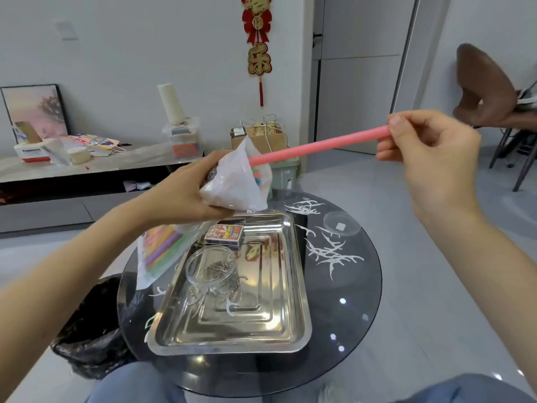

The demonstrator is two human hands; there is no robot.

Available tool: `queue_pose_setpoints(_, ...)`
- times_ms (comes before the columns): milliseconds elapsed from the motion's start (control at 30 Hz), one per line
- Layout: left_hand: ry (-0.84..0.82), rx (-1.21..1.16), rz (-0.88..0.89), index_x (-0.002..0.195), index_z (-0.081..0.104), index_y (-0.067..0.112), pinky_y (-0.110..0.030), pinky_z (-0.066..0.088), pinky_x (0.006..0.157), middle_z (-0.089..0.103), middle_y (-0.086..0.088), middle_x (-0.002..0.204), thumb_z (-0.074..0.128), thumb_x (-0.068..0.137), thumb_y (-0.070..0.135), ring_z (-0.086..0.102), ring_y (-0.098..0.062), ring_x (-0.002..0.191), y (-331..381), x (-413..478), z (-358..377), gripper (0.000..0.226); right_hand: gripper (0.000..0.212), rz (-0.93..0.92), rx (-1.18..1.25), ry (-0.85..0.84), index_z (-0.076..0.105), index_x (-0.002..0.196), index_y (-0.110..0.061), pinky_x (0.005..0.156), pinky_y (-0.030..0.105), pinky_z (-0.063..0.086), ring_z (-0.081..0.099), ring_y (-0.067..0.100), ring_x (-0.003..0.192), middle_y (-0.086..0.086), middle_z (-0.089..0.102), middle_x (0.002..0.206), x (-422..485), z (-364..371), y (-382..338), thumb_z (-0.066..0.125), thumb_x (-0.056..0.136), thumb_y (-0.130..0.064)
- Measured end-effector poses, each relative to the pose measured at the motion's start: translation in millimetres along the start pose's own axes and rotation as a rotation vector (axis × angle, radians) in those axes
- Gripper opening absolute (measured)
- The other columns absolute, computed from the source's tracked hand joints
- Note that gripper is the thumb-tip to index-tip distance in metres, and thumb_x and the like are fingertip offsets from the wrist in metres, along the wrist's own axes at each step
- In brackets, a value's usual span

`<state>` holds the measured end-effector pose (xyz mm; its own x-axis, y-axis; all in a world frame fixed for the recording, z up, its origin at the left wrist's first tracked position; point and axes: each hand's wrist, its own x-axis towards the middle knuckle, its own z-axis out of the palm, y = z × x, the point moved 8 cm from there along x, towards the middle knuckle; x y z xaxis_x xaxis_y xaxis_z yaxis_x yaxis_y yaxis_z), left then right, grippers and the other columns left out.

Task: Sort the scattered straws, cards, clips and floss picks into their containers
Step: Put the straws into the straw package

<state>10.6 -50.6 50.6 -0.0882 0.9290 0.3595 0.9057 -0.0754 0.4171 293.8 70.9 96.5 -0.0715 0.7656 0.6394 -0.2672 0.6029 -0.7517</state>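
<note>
The left hand (186,196) grips one translucent white plastic bag (235,184) around its middle, with a bundle of coloured straws (162,251) inside (too bunched to count). The right hand (436,161) pinches the far end of one long pink straw (319,145), whose other end sits in the bag's mouth. Below, on the round black glass table (363,301), one rectangular steel tray (261,330) holds one red card box (223,234), one clear jar of metal clips (210,269) and a white floss pick (232,309). Tangled picks (331,253) lie on the table near one clear round lid (341,223).

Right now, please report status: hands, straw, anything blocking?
Left hand grips plastic bag. Right hand pinches pink straw, far end at bag mouth. Nothing blocking.
</note>
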Motion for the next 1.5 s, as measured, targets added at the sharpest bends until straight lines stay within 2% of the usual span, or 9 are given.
queue_pose_setpoints(100,-0.015,-0.071,-0.043,0.135,0.038,0.039,-0.034,0.050,0.092,0.061,0.021,0.112,0.084,0.068,0.025,0.059,-0.002,0.103,2,-2,0,0.082,0.017,0.007,-0.059,-0.026,0.063,0.081,-0.018,0.057,0.018,0.051,0.060,0.005,0.052,-0.010,0.063,0.055,-5,3,12,0.057,0.092,-0.007)
queue_pose_setpoints(233,-0.071,-0.138,-0.079,0.136,0.037,0.040,-0.038,0.050,0.093,0.063,0.019,0.111,0.085,0.069,0.022,0.061,-0.005,0.103,-4,-6,2,0.084,0.011,-0.012,-0.154,-0.114,0.064,0.085,-0.014,0.054,0.017,0.048,0.057,0.004,0.051,-0.004,0.062,0.064,-10,9,21,0.057,0.092,-0.008)
queue_pose_setpoints(433,-0.157,-0.161,-0.110,0.131,0.038,0.048,-0.024,0.046,0.085,0.060,0.027,0.110,0.086,0.059,0.040,0.058,0.004,0.102,-19,-8,12,0.087,0.016,0.162,-0.161,-0.228,0.065,0.080,-0.013,0.049,0.013,0.043,0.052,0.001,0.046,-0.011,0.062,0.051,-7,9,51,0.059,0.091,-0.004)
queue_pose_setpoints(567,-0.184,-0.084,-0.123,0.122,0.028,0.068,-0.008,0.042,0.078,0.056,0.036,0.109,0.086,0.055,0.048,0.056,0.011,0.100,-26,-13,21,0.091,0.021,0.095,-0.177,-0.238,0.066,0.076,-0.022,0.050,0.013,0.044,0.052,0.003,0.048,-0.010,0.063,0.055,-14,10,50,0.060,0.091,-0.007)
queue_pose_setpoints(733,-0.145,-0.078,-0.079,0.134,0.029,0.057,-0.029,0.049,0.090,0.059,0.028,0.115,0.088,0.058,0.047,0.059,0.001,0.105,-28,-20,27,0.097,0.021,-0.004,-0.147,-0.165,0.066,0.079,-0.026,0.054,0.014,0.047,0.057,0.005,0.053,-0.011,0.065,0.062,-22,8,39,0.061,0.091,-0.010)
queue_pose_setpoints(967,-0.096,-0.106,-0.062,0.137,0.030,0.053,-0.027,0.047,0.090,0.056,0.029,0.122,0.085,0.057,0.053,0.056,0.004,0.110,-33,-24,23,0.097,0.018,-0.049,-0.117,-0.277,0.070,0.082,-0.033,0.054,0.016,0.049,0.060,0.009,0.056,-0.005,0.066,0.068,-53,19,40,0.065,0.087,-0.017)
queue_pose_setpoints(1100,-0.129,-0.070,-0.056,0.135,0.029,0.057,-0.024,0.045,0.087,0.056,0.030,0.121,0.085,0.056,0.053,0.056,0.005,0.109,-35,-27,23,0.097,0.032,-0.018,-0.179,-0.366,0.070,0.079,-0.041,0.055,0.014,0.047,0.058,0.008,0.057,-0.008,0.065,0.068,-40,23,40,0.062,0.090,-0.012)
queue_pose_setpoints(1300,-0.219,0.050,-0.042,0.134,0.026,0.062,-0.032,0.045,0.098,0.053,0.033,0.123,0.087,0.057,0.049,0.053,0.005,0.112,-34,-29,27,0.099,0.031,-0.012,-0.225,-0.492,0.069,0.078,-0.036,0.053,0.012,0.043,0.053,0.004,0.053,-0.012,0.062,0.061,-20,38,30,0.059,0.092,-0.010)
queue_pose_setpoints(1500,-0.201,0.071,-0.033,0.134,0.033,0.055,-0.033,0.048,0.094,0.056,0.032,0.119,0.088,0.059,0.044,0.057,0.005,0.107,-34,-33,27,0.094,0.022,-0.026,-0.228,-0.503,0.069,0.079,-0.032,0.053,0.027,0.045,0.050,0.008,0.054,-0.009,0.059,0.059,-22,56,24,0.060,0.092,-0.016)
